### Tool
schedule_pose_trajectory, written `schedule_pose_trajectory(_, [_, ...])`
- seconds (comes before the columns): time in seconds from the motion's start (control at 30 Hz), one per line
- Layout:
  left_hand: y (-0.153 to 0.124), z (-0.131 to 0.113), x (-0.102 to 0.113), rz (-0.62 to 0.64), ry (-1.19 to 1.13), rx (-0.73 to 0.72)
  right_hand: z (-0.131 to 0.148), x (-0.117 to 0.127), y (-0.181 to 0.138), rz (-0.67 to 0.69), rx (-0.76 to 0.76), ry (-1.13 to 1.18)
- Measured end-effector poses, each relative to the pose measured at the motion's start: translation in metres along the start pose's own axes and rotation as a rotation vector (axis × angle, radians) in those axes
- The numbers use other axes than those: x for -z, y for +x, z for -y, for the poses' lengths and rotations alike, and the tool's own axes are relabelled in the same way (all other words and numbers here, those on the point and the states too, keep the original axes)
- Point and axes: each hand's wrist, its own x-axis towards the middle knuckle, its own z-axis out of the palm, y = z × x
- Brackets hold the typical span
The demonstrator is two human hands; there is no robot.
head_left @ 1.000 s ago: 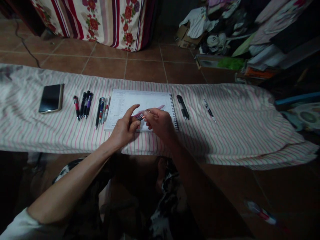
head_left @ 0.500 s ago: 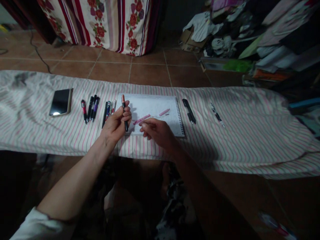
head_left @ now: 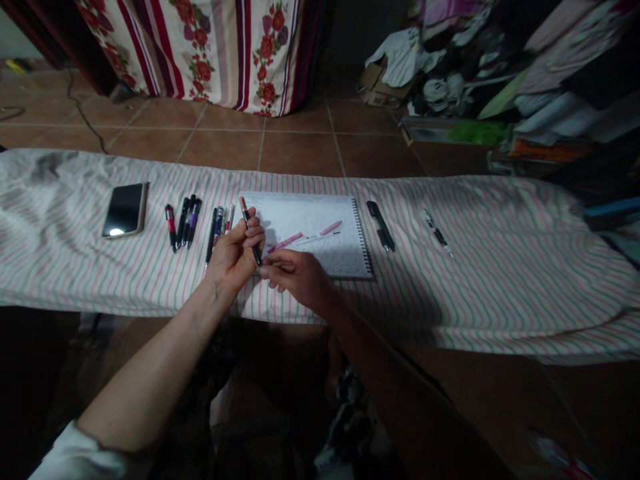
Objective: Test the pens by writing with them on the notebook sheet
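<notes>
Left hand (head_left: 235,252): fingers grasping black-and-orange pen (head_left: 255,252) over left edge of notebook (head_left: 300,210). Right hand (head_left: 296,275) at pen's lower end; I cannot tell whether fingers pinch. I'd brace the barrel, avoiding pink pen parts (head_left: 285,242) on notebook.

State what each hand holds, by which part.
The left hand holds an orange-tipped pen around its middle; the right hand is at its black end, grip unclear.

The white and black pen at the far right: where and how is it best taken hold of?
Probably pinch the pen from above at its dark middle, across its long sides: it is thin and straight, lies slanted on the cloth, and is well apart from the notebook.
</notes>
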Motion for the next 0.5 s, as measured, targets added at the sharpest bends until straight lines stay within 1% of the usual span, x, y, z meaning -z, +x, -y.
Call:
schedule_pose_trajectory(0.13, [0.0,0.005,0.0,-0.043,0.07,0.01,0.003,-0.001,-0.001,-0.043,0.029,-0.072])
schedule_pose_trajectory(0.23, [0.0,0.008,0.001,-0.05,0.159,0.028,0.002,-0.001,-0.003,-0.063,0.06,-0.151])
schedule_pose_trajectory(0.4, [-0.002,0.011,0.0,-0.048,0.264,0.046,-0.001,-0.002,-0.005,-0.133,0.102,-0.332])
schedule_pose_trajectory(0.5, [-0.005,0.013,-0.002,-0.011,0.306,0.06,0.001,-0.002,-0.007,-0.133,0.098,-0.388])
